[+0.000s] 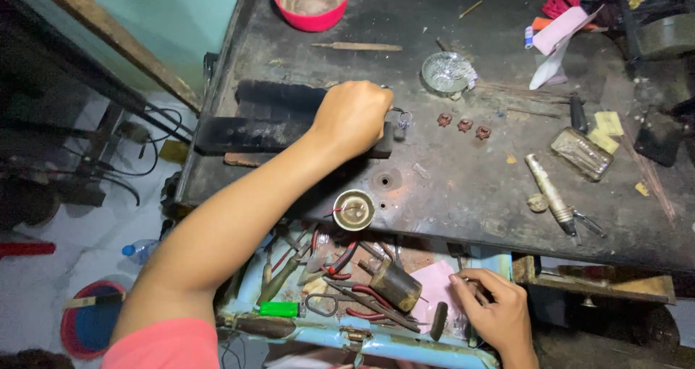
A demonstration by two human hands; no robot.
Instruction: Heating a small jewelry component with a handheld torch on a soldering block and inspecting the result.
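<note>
My left hand reaches over the dark workbench with its fingers closed around a small metal ring piece. It rests on a black charred block. Just right of it lie three small brown flower-shaped pieces. My right hand is down in the open blue drawer, fingertips pinched on a thin dark tool lying on pink paper. Most of that tool is hidden by my fingers.
A small brass bowl sits at the bench's front edge, with a glass dish and a red bowl farther back. A metal torch-like tool and a clear box lie right. The drawer holds red-handled pliers and a dark cylinder.
</note>
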